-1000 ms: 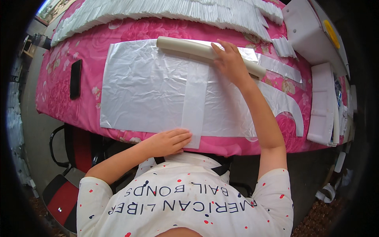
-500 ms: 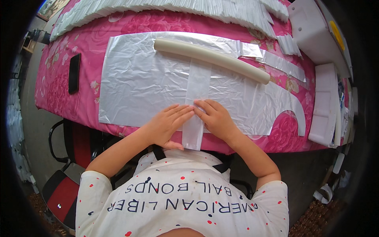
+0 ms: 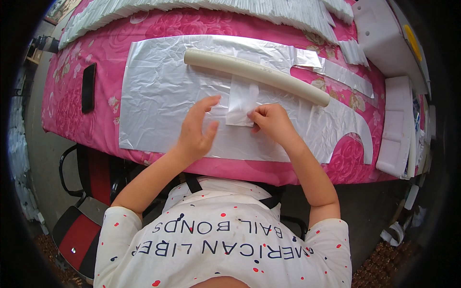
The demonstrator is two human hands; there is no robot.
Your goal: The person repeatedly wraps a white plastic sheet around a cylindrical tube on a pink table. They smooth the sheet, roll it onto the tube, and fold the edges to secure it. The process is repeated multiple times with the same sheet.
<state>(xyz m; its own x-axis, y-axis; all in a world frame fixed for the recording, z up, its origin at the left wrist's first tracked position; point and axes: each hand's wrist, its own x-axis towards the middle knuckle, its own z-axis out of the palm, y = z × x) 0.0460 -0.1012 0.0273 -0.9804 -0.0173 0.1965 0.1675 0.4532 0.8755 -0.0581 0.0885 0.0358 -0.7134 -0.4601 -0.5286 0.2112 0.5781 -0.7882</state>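
A narrow folded white plastic strip [image 3: 241, 102] lies on a large crinkled white plastic bag [image 3: 168, 96] with long handle parts at its right end. The strip's near end is doubled back, so it stops well inside the bag's near edge. My right hand [image 3: 272, 122] pinches the strip's lower right corner between thumb and fingers. To the left of the strip, my left hand [image 3: 196, 128] is held with thumb and fingers apart, holding nothing. A cream-coloured tube [image 3: 259, 73] rests slantwise over the bag, covering the strip's far end.
Rows of stacked folded white plastic [image 3: 201, 6] line the far side of the pink floral tablecloth [image 3: 67, 96]. A black phone [image 3: 89, 88] lies at the left. White foam boxes [image 3: 394, 127] stand at the right edge. Red and black chairs [image 3: 77, 235] are below left.
The strip's near end, which hung past the table edge, is now folded up onto the bag. My left hand has lifted off it and spread; my right hand moved slightly right and away from me.
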